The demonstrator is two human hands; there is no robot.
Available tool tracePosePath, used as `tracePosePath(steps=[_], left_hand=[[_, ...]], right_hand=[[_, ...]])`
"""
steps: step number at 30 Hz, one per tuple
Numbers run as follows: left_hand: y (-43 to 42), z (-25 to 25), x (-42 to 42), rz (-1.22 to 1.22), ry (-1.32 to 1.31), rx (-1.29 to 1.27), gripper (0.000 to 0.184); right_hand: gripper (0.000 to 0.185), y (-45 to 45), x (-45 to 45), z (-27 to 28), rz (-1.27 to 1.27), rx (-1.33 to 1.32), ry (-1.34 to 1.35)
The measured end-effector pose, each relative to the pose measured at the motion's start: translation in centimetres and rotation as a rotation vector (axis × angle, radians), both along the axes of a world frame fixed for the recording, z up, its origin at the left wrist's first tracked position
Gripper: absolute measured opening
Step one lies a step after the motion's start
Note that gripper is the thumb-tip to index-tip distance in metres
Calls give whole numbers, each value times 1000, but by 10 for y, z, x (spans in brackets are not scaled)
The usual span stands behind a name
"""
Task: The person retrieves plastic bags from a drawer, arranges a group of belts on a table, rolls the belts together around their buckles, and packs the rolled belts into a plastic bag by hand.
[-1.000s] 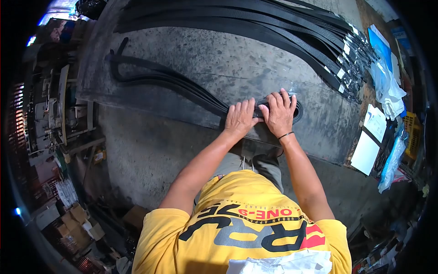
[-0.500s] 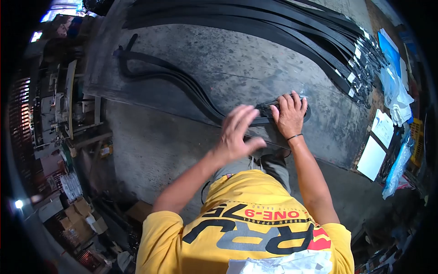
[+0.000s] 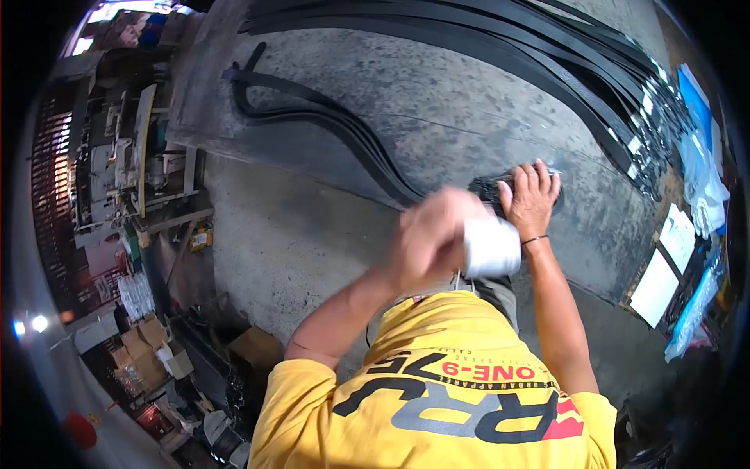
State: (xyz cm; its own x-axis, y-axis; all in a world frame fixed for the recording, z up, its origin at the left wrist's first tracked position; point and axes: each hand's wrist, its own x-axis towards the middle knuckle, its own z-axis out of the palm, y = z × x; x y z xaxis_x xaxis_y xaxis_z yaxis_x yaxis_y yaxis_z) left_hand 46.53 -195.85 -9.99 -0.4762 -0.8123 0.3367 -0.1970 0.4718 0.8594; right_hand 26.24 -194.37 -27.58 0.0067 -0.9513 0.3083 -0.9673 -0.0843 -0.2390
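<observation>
Blurred by motion, my left hand [image 3: 433, 238] is raised above the table's near edge. Its fingers look curled round a white roll-shaped thing [image 3: 492, 247], too smeared to name. My right hand [image 3: 533, 199] lies with fingers spread on the bunched end of a black strap bundle [image 3: 488, 187], pressing it to the table; a dark band circles that wrist. From there the black straps [image 3: 344, 129] run in a wavy line to the far left, where they fold back. My left hand hides part of the bundle.
A large pile of black straps [image 3: 469, 31] with white-tagged ends lies across the back of the grey table [image 3: 375, 86]. White card [image 3: 662, 266] and clear plastic bags [image 3: 703, 184] are at the right edge. Shelving [image 3: 144, 148] and cardboard boxes [image 3: 144, 352] stand left.
My left hand has gone from spread and bare to curled, with a white thing at its fingers. White material at the shirt's bottom is out of view. My right hand stays on the bundle.
</observation>
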Motion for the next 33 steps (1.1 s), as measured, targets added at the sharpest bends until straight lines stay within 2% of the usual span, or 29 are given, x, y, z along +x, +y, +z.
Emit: tracePosePath(steps=[1,3,4,6,11,15,20,23,25,30,32,33], left_hand=[[-11,-36,-2,139,-283,-60,21],[-23,-106,5,134,-559,-201,21],[-22,-126,4,132,-553,-208,21],[-20,-147,-1,58,-719,-248,15],[-13,-154,-7,-19,-691,-250,10],[-8,-157,-4,-157,-628,-55,15],[-4,-166,-5,-102,-608,-154,24],[4,-167,-8,9,-595,-135,23],[7,-175,-5,37,-537,-137,21],[15,-193,-3,92,-471,-45,17],[16,-191,-7,311,-637,-468,32],[21,-193,-10,316,-642,-470,32]], right_hand=[[35,0,0,-2,2,-1,-3],[35,0,0,-2,1,0,-1],[35,-1,1,-1,-1,-2,5],[35,-2,1,0,-6,-5,11],[35,-1,0,1,-4,2,-21],[35,-2,1,0,-10,-13,-38],[35,-2,-1,0,-2,-24,-47],[34,-2,-5,2,47,-21,-89],[32,-2,-10,5,191,6,-134],[31,-1,-14,5,239,-17,-152],[30,-1,-16,5,290,3,-164],[30,-2,-17,5,296,0,-168]])
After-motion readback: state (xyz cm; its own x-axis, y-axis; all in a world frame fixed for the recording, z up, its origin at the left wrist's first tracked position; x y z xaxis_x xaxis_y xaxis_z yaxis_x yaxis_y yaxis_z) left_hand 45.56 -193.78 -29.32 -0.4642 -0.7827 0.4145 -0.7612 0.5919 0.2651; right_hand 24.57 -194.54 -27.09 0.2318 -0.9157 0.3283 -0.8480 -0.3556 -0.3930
